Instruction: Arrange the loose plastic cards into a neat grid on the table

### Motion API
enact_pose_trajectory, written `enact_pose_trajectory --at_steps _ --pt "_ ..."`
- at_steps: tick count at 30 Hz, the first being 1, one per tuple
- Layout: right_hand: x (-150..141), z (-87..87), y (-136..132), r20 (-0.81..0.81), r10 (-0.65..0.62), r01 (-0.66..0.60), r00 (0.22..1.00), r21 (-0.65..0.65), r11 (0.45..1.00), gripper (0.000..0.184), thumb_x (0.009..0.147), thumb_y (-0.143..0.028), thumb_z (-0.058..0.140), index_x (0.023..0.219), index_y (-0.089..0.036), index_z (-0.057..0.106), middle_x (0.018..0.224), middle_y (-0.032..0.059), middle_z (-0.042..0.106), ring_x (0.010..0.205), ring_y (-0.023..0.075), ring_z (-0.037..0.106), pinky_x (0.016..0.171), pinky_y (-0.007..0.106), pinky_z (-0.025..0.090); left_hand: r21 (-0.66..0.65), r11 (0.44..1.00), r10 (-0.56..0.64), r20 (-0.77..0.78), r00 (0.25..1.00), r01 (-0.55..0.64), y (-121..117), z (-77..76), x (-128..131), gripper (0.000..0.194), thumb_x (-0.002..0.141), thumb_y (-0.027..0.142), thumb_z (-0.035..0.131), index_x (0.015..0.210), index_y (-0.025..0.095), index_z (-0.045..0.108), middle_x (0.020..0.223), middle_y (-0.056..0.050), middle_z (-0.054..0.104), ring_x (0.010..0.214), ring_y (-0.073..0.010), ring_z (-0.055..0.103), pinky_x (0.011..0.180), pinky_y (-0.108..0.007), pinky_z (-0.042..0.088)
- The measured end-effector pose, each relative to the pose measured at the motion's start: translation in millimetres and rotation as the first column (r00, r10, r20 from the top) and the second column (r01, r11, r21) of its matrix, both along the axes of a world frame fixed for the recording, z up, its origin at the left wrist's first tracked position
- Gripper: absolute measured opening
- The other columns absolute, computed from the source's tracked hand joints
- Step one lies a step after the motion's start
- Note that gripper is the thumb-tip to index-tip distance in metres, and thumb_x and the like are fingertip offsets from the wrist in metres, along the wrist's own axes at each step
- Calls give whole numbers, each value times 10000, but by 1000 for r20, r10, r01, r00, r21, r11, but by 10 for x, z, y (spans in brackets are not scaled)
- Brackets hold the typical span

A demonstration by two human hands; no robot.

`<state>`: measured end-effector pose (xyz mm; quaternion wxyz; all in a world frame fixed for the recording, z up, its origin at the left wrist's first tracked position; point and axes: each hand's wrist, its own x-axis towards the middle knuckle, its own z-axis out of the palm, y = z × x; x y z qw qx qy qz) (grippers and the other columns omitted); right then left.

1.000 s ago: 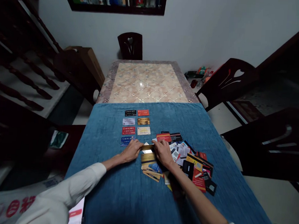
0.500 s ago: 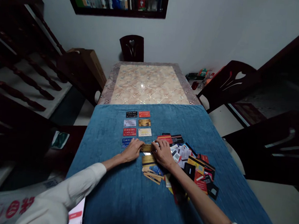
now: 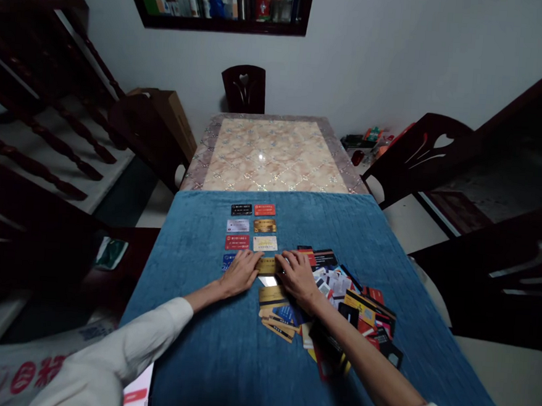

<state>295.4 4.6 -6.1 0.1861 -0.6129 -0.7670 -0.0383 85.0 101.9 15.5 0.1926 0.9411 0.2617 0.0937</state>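
Observation:
Between my two hands lies a gold card (image 3: 268, 265), its left end under the fingers of my left hand (image 3: 242, 271) and its right end gripped by my right hand (image 3: 299, 278). Both hands have their fingers closed at its edges. Just beyond is a two-column layout: a black card (image 3: 241, 209), an orange-red card (image 3: 265, 210), a silver card (image 3: 238, 225), a darker gold card (image 3: 264, 226), a red card (image 3: 237, 243) and a cream card (image 3: 265, 243). My left hand partly covers a blue card (image 3: 228, 262). A white card (image 3: 268, 281) shows below the held one.
A loose heap of cards (image 3: 339, 283) spreads right of my right hand, partly under that forearm. Several gold and blue cards (image 3: 278, 315) lie nearer me. Blue cloth (image 3: 205, 341) covers the near table; patterned tabletop (image 3: 275, 147) shows beyond. Dark chairs (image 3: 423, 152) stand around it.
The gold card has gone from tilted, showing a narrow strip, to lying flatter with its printed face visible. Both hands stay on its ends. The whole view has shifted slightly.

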Motion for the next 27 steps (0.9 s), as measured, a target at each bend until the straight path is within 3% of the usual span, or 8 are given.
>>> enact_pose_trajectory --at_steps 14,27 --pt "156 109 348 7 42 -41 999 -111 993 541 853 -297 615 1367 -179 497 1262 151 560 1085 301 421 847 415 374 104 994 43 -18 999 -40 223 49 137 449 850 237 575 1278 174 454 1258 -147 530 1172 -312 448 998 -482 367" --pt "362 151 917 -26 -8 3 1000 -179 984 557 813 -232 674 1342 -164 513 1286 151 552 1102 298 448 846 393 429 168 983 93 -110 990 -73 693 90 392 497 853 265 591 1323 166 461 1274 -163 515 1201 -335 411 983 -504 334"
